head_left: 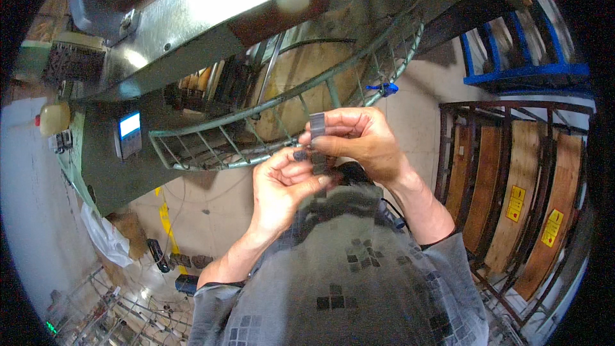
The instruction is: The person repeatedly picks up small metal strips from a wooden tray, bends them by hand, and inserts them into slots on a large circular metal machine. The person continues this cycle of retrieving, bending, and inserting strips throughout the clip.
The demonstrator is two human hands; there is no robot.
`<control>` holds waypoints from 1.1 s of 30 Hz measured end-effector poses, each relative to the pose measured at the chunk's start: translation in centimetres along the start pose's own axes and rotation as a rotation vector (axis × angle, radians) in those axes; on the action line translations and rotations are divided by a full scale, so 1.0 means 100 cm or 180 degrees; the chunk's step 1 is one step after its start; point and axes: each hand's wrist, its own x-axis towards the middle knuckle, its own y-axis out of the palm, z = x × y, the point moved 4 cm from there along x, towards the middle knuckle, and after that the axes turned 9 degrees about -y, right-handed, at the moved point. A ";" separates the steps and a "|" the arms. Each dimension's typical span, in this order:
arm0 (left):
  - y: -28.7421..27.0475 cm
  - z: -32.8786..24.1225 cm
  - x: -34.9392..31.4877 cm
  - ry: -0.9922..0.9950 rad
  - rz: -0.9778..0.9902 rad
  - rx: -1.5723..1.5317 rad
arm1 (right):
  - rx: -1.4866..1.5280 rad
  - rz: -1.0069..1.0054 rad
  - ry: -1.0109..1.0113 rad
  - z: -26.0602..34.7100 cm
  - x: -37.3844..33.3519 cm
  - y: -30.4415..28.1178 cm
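In front of my chest, both hands are close together at a narrow, flat dark-grey strip (317, 126). My right hand (368, 144) pinches the strip between thumb and fingers, with its upper end sticking out above the thumb. Just below and to the left, my left hand (277, 186) is closed, its fingers curled around something small and dark (318, 164). Blur and the fingers hide whether this dark part belongs to the same strip. Both hands are over my grey patterned clothing and close to the curved green metal rail (243, 154).
A machine with a shiny metal bed (211, 0) stands ahead. On its left is a small lit display unit (129, 133). At right, a brown metal rack (442, 154) holds wooden boards (512, 198). A blue-framed rack (528, 77) stands farther back. Yellow tape (165, 218) marks the floor at left.
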 end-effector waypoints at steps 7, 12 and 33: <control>-0.010 -0.015 -0.002 0.0879 -0.0313 0.0859 | 0.0178 -0.0320 -0.0407 -0.004 0.005 -0.001; -0.015 -0.021 -0.005 0.1293 -0.0475 0.0966 | 0.0057 -0.0228 -0.0309 -0.011 0.008 -0.005; -0.022 -0.214 -0.005 0.2484 -0.0593 0.0838 | -0.1962 0.0334 -0.2056 0.079 0.100 0.080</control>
